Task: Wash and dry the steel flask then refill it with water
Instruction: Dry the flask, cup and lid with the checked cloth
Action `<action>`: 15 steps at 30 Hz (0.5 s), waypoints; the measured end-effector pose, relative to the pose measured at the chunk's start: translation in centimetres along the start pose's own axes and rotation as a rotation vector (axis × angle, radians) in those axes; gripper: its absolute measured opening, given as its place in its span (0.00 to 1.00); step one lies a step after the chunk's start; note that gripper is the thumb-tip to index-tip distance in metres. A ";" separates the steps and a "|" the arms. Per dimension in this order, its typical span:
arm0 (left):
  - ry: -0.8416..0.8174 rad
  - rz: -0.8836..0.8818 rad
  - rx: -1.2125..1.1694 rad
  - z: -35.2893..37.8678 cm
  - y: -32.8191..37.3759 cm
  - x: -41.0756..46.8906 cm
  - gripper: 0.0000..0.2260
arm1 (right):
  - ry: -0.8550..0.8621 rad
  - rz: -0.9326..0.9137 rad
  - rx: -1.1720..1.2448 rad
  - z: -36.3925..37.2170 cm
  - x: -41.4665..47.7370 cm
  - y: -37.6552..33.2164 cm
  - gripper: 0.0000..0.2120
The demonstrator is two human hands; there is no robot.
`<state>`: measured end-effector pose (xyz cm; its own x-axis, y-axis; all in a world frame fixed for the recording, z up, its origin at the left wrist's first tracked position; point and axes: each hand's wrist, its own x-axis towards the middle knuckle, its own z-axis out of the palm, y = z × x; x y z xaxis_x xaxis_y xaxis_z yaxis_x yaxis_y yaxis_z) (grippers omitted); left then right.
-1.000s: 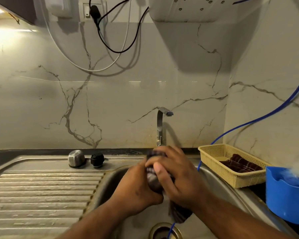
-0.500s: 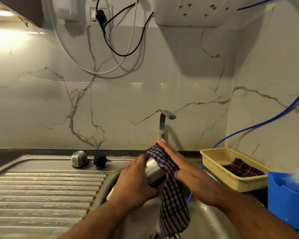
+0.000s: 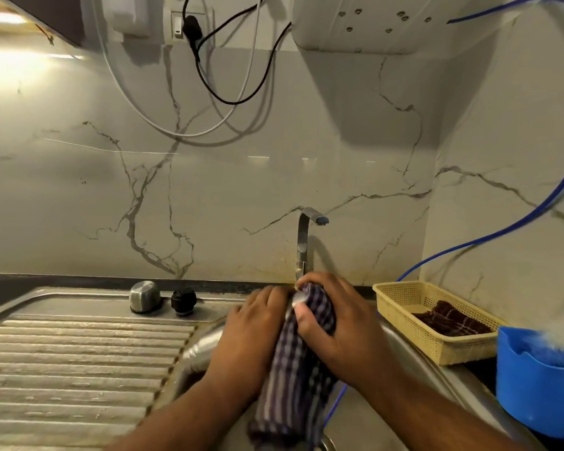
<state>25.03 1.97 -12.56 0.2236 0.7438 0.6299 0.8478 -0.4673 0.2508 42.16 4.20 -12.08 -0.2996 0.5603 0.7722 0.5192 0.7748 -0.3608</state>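
Note:
The steel flask (image 3: 205,348) lies tilted over the sink basin, its body showing to the left of my left hand (image 3: 251,333), which grips its middle. My right hand (image 3: 339,330) is closed around a checked purple cloth (image 3: 293,385) wrapped over the flask's upper end; a bit of bare steel shows between my hands. The cloth's loose end hangs down into the sink. The flask's steel cap (image 3: 145,296) and black stopper (image 3: 183,301) stand on the sink ledge at the back left.
A steel tap (image 3: 303,242) rises behind my hands. The ribbed drainboard (image 3: 79,369) fills the left. A yellow basket (image 3: 401,307) with a dark cloth and a blue tub (image 3: 534,392) stand at the right. A blue hose (image 3: 502,232) runs down into the sink.
My right hand has closed around the cloth over the flask's top, after lying flat on it half a second ago. The view has shifted slightly.

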 end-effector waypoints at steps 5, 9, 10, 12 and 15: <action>0.068 0.080 0.154 -0.2 -0.6 0.4 0.27 | 0.036 0.212 0.100 0.8 0.0 -1.0 0.17; -0.209 0.035 0.066 -2.0 -2.4 0.3 0.37 | 0.050 0.050 0.110 -0.4 0.1 0.2 0.15; -0.301 -0.012 0.057 -2.8 -3.5 0.3 0.42 | 0.069 0.033 0.113 -0.8 0.1 0.5 0.15; -0.431 -0.115 0.060 -4.2 -6.5 0.2 0.48 | 0.127 0.034 0.156 -1.5 0.2 1.4 0.15; -0.416 -0.192 -0.027 -5.0 -9.8 0.0 0.42 | 0.185 0.104 0.217 -2.0 0.4 2.4 0.17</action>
<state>14.31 4.18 -11.34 0.2425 0.9442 0.2228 0.8810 -0.3105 0.3571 44.91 5.75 -11.58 -0.0929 0.5928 0.8000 0.3500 0.7716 -0.5311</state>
